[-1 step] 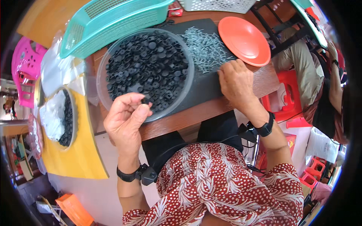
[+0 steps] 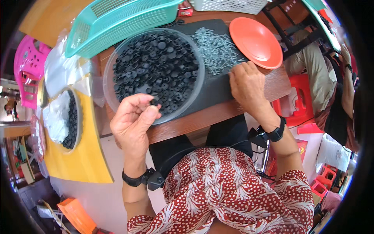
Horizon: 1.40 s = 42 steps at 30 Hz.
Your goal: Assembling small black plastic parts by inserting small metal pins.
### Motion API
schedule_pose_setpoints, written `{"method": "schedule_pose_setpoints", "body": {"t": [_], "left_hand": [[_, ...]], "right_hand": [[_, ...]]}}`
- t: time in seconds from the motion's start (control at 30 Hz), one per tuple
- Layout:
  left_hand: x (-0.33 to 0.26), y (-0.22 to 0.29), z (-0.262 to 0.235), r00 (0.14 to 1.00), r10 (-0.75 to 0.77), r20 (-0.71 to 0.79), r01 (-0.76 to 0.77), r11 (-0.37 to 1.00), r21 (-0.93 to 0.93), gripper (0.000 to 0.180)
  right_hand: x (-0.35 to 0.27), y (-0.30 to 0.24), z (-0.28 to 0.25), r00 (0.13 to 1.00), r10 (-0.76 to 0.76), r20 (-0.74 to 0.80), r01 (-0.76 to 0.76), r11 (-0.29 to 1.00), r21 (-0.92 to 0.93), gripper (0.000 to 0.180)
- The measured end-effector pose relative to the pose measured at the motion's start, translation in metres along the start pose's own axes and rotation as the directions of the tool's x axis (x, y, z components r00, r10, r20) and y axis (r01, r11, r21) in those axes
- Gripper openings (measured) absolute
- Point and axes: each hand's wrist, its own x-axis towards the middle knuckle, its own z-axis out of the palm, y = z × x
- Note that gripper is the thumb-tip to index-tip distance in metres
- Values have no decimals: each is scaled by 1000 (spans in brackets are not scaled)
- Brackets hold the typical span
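- Your left hand (image 2: 134, 119) is raised palm-up at the near rim of the clear round bowl (image 2: 111, 99), its fingers (image 2: 150, 113) pinched together on one small black washer (image 2: 155, 102).
- Your right hand (image 2: 247, 85) lies palm-down on the black mat (image 2: 212, 91), fingers curled at the near edge of the heap of small silver screws (image 2: 216, 48); you cannot tell whether they hold a screw, since the fingertips are tucked under the hand.
- The bowl is filled with black washers (image 2: 159, 66) and sits on the wooden worktop (image 2: 218, 115), its near rim close to the worktop's front edge.
- An orange plate (image 2: 255, 41) lies just beyond your right hand, beside the screws; a teal basket (image 2: 120, 19) crowds the bowl's far side.
- Open room is slim: bare mat shows only between bowl and right hand.
- To your left, a second dish (image 2: 72, 121) on a yellow board (image 2: 91, 156) is partly covered by a clear bag, its contents hard to make out.
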Motion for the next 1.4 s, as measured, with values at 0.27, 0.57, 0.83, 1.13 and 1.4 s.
{"method": "schedule_pose_setpoints", "body": {"t": [0.27, 0.57, 0.83, 1.13, 1.4], "left_hand": [[2, 4, -1, 999, -13, 49, 19, 991, -129, 20], [1, 4, -3, 998, -21, 56, 29, 991, -132, 22], [0, 4, -2, 998, -34, 48, 40, 990, -139, 23], [-1, 5, -2, 999, -38, 38, 42, 993, -113, 21], [-3, 5, -1, 999, 30, 37, -30, 1000, -3, 20]], "right_hand": [[6, -28, -19, 997, 72, -36, -48, 889, 455, 14], [37, -103, -23, 999, 16, 29, -33, 440, 897, 14], [39, -109, -15, 995, -86, -59, 94, 496, 863, 14], [38, -113, -18, 997, -80, -2, 42, 510, 859, 13], [37, -115, -19, 994, -107, 19, 37, 500, 865, 13]]}}
